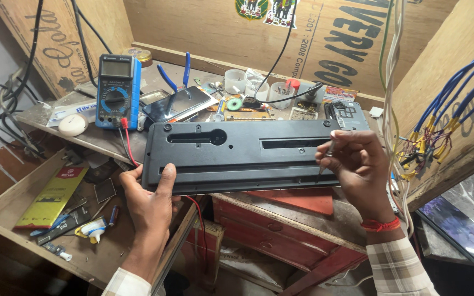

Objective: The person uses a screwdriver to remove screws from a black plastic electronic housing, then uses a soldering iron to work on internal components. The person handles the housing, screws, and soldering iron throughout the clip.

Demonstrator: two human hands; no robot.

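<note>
- The left hand (pixel 148 204) grips the near left edge of a long black panel (pixel 237 154) on the bench.
- The right hand (pixel 357 164) pinches a small tool (pixel 327 155) against the panel.
- Clear cups (pixel 257 87) behind – contents too small to tell.
- A yellow flat pack (pixel 52 197) lies in the open drawer (pixel 6 204).

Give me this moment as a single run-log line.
left hand: grips black panel at its left end | right hand: holds screwdriver, tip at panel's lower right edge | multimeter: behind, upright
</note>
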